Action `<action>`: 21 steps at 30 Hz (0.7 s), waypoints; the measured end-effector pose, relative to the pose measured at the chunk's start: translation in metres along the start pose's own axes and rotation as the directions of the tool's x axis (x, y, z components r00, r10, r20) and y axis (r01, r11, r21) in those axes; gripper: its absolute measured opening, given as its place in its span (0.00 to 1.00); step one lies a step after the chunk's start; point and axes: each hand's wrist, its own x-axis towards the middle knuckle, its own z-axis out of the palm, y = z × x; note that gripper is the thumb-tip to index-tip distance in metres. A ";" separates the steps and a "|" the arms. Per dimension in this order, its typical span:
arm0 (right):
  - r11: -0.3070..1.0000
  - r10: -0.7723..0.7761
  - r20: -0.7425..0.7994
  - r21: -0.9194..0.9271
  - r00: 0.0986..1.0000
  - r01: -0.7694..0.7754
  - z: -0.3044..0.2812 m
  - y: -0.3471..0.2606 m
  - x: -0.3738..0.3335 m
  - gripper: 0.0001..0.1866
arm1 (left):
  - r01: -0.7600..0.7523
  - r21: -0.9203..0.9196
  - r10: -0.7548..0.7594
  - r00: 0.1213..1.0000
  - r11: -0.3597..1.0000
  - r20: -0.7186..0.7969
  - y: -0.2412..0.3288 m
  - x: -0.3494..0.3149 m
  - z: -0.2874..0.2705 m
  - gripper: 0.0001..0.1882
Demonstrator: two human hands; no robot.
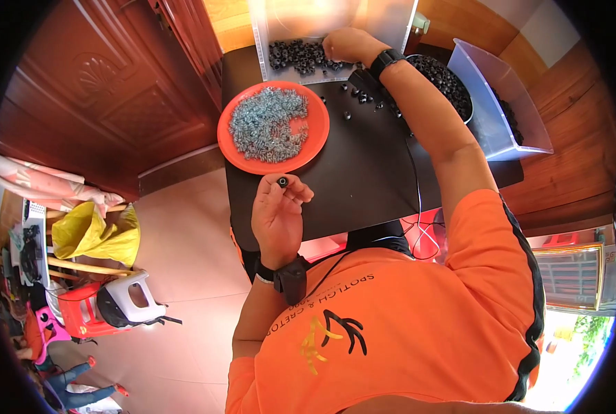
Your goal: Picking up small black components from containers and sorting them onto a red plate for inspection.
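Note:
My left hand [279, 219] is raised in front of the orange plate, palm up. Its thumb and forefinger pinch a small round black piece [283, 182] with a pale ring at its centre. On the orange plate [229, 141] lies a heap of small, shiny, pale metal pieces [268, 124], which look like little springs. My right hand [353, 45] reaches into a translucent plastic bin [270, 24] at the far side of the table. Its fingers are curled at loose black pieces [297, 56], and the fingertips are hidden.
Right of the bin stands a round container of black pieces [442, 83]. Beside it is a second translucent bin [477, 96]. Stray black pieces [363, 98] lie on the dark table [363, 165]. A white cable [418, 186] hangs over the near edge. Stools [132, 300] stand at left.

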 end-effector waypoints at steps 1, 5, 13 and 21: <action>1.000 -0.003 0.003 0.001 1.000 0.003 -0.003 -0.005 0.000 0.05 | -0.002 -0.003 0.002 1.000 1.000 0.007 0.000 0.000 0.000 0.11; 0.985 -0.066 0.144 0.167 0.987 0.041 0.001 -0.019 -0.005 0.07 | -0.002 0.002 0.001 1.000 1.000 0.018 0.000 0.000 0.000 0.11; 0.884 -0.093 -0.057 0.455 0.994 0.109 0.001 -0.023 -0.031 0.10 | 0.003 0.010 -0.003 1.000 1.000 0.020 -0.001 0.001 0.002 0.11; 0.146 -0.271 -0.016 0.988 0.962 0.058 -0.050 -0.094 -0.119 0.09 | -0.017 0.051 0.018 1.000 0.999 -0.018 0.002 0.008 -0.002 0.10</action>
